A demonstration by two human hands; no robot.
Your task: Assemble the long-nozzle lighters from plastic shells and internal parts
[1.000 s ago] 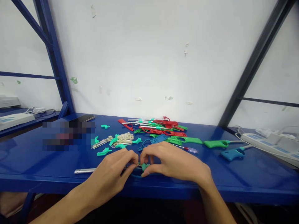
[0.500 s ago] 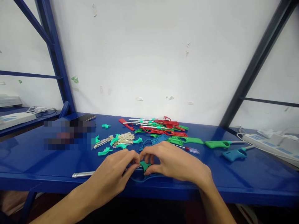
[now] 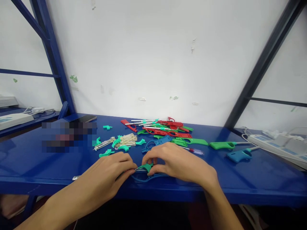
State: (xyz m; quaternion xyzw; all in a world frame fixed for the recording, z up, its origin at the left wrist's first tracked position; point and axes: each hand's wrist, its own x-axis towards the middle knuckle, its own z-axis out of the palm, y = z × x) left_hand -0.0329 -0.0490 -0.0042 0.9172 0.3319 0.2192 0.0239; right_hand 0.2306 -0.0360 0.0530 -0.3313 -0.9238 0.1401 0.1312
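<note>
Hands meet at the centre of the worktop's [image 3: 251, 179] front edge. My left hand [image 3: 112, 174] has thumb and forefinger pressed together on the left end of a green piece [image 3: 145, 167]. My right hand [image 3: 177, 164] pinches the same green piece from the right, its other fingers curled. Green piece sits on a blue shell [image 3: 148, 178] lying flat along the front edge. Rod [image 3: 76, 177] tip shows beside my left wrist. Pile [image 3: 168, 129] of red and green shells lies near the back edge, with metal parts [image 3: 126, 141] just left of it. Lighter [image 3: 237, 156] lies well apart, rightward.
</note>
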